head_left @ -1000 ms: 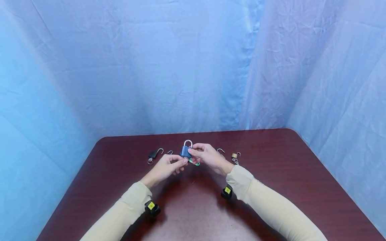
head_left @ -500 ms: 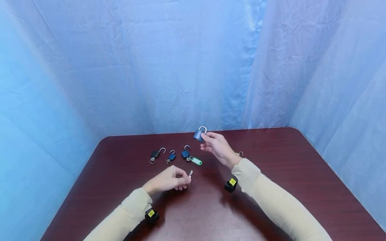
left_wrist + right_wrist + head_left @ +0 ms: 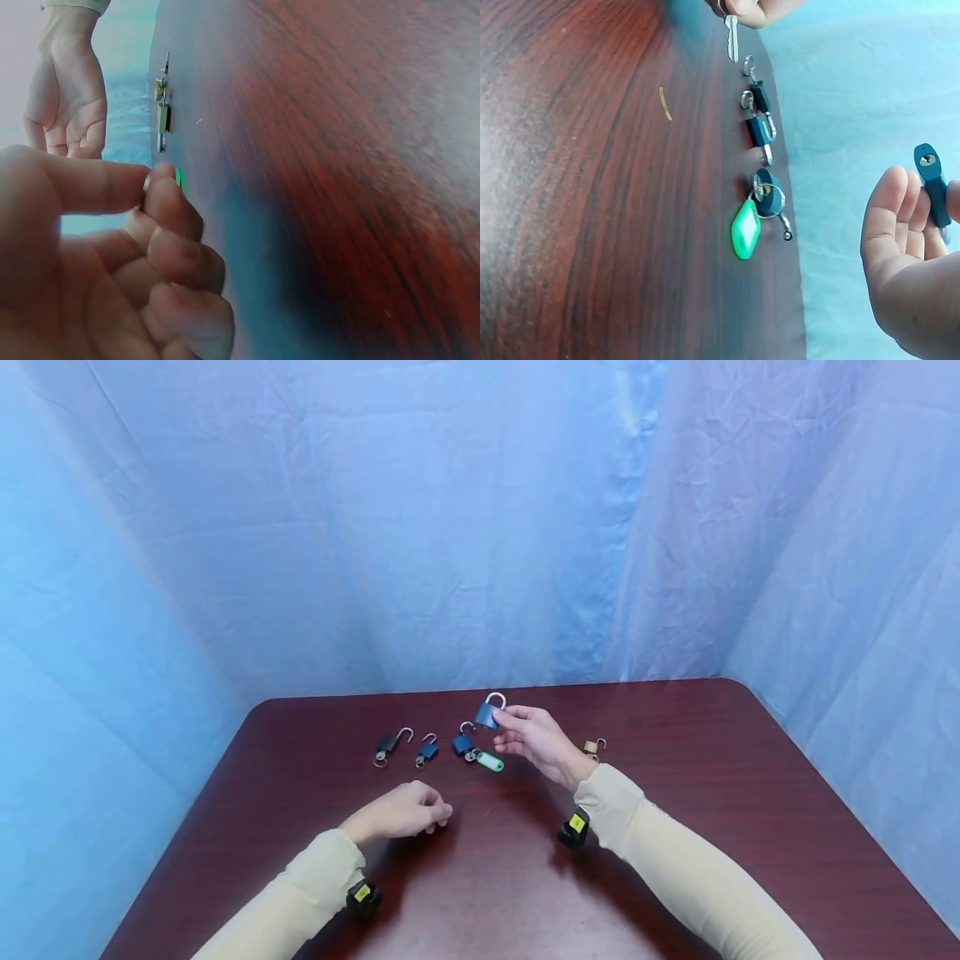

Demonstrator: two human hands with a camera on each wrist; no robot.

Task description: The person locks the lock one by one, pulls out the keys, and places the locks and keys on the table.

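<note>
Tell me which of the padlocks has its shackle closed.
The blue padlock pinched in the right hand, lifted above the dark red table. The black, two smaller blue and brass padlocks lie with shackles open.

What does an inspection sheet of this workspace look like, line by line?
Surface: dark red wooden table, rounded corners.
Job's things: blue padlock, shackle closed, held above the table; a key pinched in the other hand.
Clutter: row of padlocks with open shackles: black padlock, small blue padlock, blue padlock with green tag, brass padlock.
Grippers: right hand pinches the blue padlock; left hand curled, low over the table, pinches the key.
Cables: nothing seen.
Surroundings: blue wrinkled cloth backdrop all round.
</note>
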